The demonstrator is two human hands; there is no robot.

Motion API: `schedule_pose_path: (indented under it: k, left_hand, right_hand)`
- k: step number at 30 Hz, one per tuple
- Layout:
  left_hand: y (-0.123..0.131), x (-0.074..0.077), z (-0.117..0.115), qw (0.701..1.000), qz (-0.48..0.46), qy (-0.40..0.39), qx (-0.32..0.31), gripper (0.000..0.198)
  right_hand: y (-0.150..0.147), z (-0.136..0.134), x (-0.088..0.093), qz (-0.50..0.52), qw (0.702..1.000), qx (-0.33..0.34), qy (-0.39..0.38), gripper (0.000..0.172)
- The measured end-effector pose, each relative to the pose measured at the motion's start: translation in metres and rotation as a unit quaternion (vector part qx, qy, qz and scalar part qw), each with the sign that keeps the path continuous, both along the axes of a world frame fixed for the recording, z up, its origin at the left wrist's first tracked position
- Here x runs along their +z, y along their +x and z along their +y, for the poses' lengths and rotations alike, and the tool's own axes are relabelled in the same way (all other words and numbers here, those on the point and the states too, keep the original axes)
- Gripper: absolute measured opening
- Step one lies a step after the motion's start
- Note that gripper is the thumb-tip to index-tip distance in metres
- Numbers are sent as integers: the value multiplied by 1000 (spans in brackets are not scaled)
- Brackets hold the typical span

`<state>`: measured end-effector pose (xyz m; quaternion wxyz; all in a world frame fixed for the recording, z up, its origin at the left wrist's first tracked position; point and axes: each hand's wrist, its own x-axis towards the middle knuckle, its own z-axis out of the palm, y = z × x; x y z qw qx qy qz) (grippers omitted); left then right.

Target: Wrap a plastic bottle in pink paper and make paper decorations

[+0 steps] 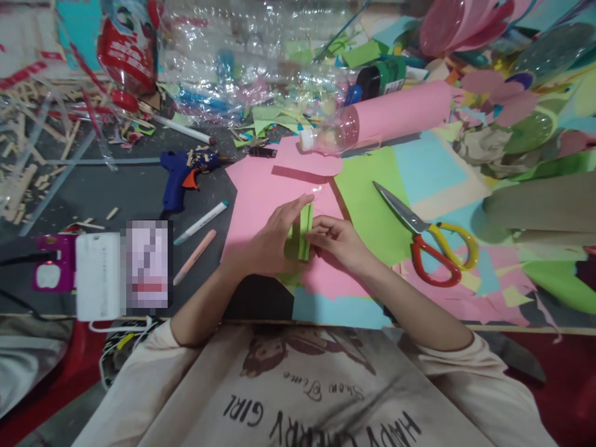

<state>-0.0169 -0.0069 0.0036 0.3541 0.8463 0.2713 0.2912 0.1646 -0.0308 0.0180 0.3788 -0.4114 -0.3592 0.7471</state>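
Note:
A small folded strip of green paper (302, 233) stands between my two hands over a pink paper sheet (261, 186). My left hand (270, 239) presses its fingers flat against the strip's left side, the fingers held together along the fold. My right hand (338, 239) pinches the strip's right edge with curled fingers. Both forearms reach in from the bottom of the view.
Scissors with red and yellow handles (428, 239) lie on green and blue paper to the right. A blue glue gun (184, 174), two markers (200, 223), a power bank (97, 276), a clear bottle holding rolled pink paper (372, 118) and plastic bottles (233, 62) crowd the table.

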Motion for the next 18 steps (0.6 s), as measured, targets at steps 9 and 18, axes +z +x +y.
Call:
schedule_pose_path:
  k: [9,18]
  left_hand:
    - [-2,-3,1,1000,-18,19,10,107]
    - [-1,0,0,998,-4,64,7,105]
  right_hand:
    - [-1,0,1,8,1000,2,-15,26]
    - [-1,0,0,18,1000,-16,-16,30]
